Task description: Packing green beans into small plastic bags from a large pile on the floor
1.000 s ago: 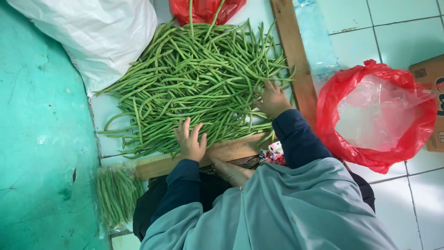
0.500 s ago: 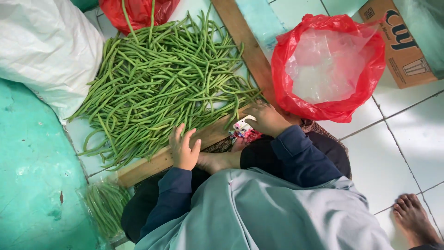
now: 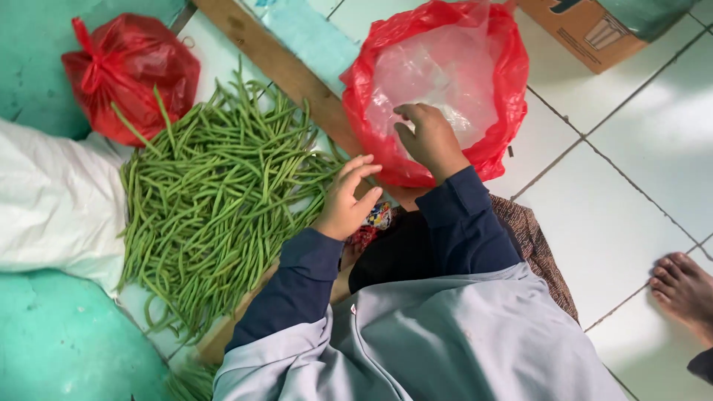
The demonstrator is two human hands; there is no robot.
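Taking the pile of long green beans (image 3: 215,200) as the landmark: at its far left lies a white sack (image 3: 52,200), its edge touching the pile, and above the pile's upper left corner sits a knotted red plastic bag (image 3: 126,74), with a few bean tips reaching up against it. The beans lie heaped on the tiled floor (image 3: 616,215), most of them running with their long axis from lower left to upper right, roughly in line with the wooden plank (image 3: 282,70) that borders the pile on its right. At the pile's right edge, the left hand (image 3: 347,200) hovers with fingers spread and slightly curled, palm down, holding nothing, just beside or barely touching the nearest bean ends; it is clearly the nearer hand to the beans. Further right of the pile, past the plank, stands an open red plastic bag (image 3: 438,82) with a clear lining, its mouth wide. The right hand (image 3: 427,137) reaches into that mouth, fingers loosely bent; whether it pinches anything I cannot tell. Right of the open bag, well apart from the beans, a cardboard box (image 3: 587,30) sits at the top edge, and another person's bare foot (image 3: 683,286) rests on the tiles at the far right.
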